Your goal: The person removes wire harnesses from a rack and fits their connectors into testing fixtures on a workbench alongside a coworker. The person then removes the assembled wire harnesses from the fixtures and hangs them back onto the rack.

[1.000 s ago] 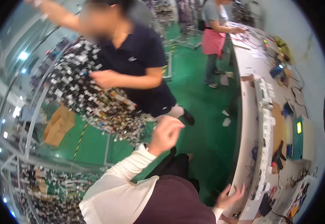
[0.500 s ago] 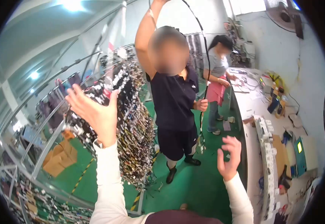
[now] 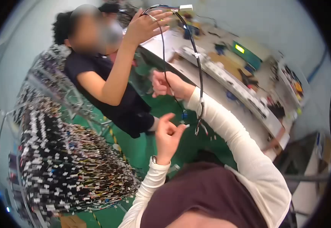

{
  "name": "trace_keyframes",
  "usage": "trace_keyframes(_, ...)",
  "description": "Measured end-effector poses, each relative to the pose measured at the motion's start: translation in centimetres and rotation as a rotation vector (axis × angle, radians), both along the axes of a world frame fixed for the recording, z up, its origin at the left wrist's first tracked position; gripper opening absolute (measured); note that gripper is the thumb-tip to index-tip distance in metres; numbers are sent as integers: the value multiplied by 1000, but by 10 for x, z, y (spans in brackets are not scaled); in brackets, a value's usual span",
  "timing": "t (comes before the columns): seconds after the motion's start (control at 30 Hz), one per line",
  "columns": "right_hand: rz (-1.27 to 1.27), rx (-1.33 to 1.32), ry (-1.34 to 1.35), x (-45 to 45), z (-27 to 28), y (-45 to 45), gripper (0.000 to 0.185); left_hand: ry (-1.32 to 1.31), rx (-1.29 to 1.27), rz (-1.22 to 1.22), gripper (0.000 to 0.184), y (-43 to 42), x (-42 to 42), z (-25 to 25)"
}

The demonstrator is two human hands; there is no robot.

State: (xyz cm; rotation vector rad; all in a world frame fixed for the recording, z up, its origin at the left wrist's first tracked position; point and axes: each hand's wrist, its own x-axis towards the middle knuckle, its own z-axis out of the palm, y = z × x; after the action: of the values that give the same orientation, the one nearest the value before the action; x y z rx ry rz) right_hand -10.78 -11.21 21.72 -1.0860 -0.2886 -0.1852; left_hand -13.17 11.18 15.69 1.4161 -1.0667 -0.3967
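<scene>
My left hand (image 3: 167,138), a dark band at its wrist, has its fingers curled and its thumb at a small white plug (image 3: 187,125) by the lower end of a wire harness (image 3: 200,72). My right hand (image 3: 171,84) is higher up, fingers bent and slightly blurred; a thin black branch of the harness crosses in front of it, and whether it grips anything is unclear. The thicker black cable hangs past my right forearm. A co-worker's raised hand (image 3: 148,26) supports the top of the harness near a white connector (image 3: 186,7).
A co-worker in dark clothes (image 3: 108,87) stands close ahead; another person (image 3: 112,32) is behind. Bundled harnesses with white plugs (image 3: 70,163) hang in a mass at left. A workbench (image 3: 226,91) at right carries a white connector strip and a teal device (image 3: 245,53) with a lit display.
My view has tilted down and turned right. My hands, formerly raised and spread apart, are now together near the harness end. The co-worker has brought the harness close and holds it above my hands.
</scene>
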Motion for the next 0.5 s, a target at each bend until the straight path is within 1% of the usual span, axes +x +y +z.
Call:
trace_keyframes(0.03,52,102,-13,-24,-3,17,48,-4,-23,93,48,-4,-3,0)
trace_keyframes(0.07,-44,214,6,-47,-8,31,48,47,145,-11,66,-7,-8,4)
trace_keyframes(0.1,-185,357,33,-63,-17,42,46,83,154,-62,66,-17,-19,-8)
trace_keyframes(0.13,-363,281,120,-81,-27,50,45,-83,61,-138,75,-29,-32,-22)
trace_keyframes(0.17,-535,204,206,-95,-34,54,45,-250,-43,-210,85,-38,-46,-25)
trace_keyframes(0.2,-654,119,298,-107,-55,46,33,-159,12,-202,76,-41,-62,-25)
trace_keyframes(0.23,-692,133,315,-121,-67,40,33,-143,20,-241,76,-48,-67,-31)
trace_keyframes(0.3,-796,265,467,-154,-88,21,19,-240,168,-419,40,-68,-75,-51)
trace_keyframes(0.33,-801,269,440,-176,-111,5,19,355,344,-565,32,-77,-86,-72)
trace_keyframes(0.37,-870,357,342,-200,-129,-8,28,553,306,-632,33,-82,-93,-58)
trace_keyframes(0.4,-881,509,258,-229,-136,-25,31,627,255,-640,36,-86,-94,-59)
trace_keyframes(0.43,-1188,515,145,-261,-150,-42,35,699,198,-641,40,-91,-90,-61)
trace_keyframes(0.47,-1394,244,258,-289,-103,-45,45,631,189,-627,40,-99,-83,-63)
trace_keyframes(0.5,-1530,148,112,-295,-45,-28,52,570,188,-600,40,-106,-74,-65)
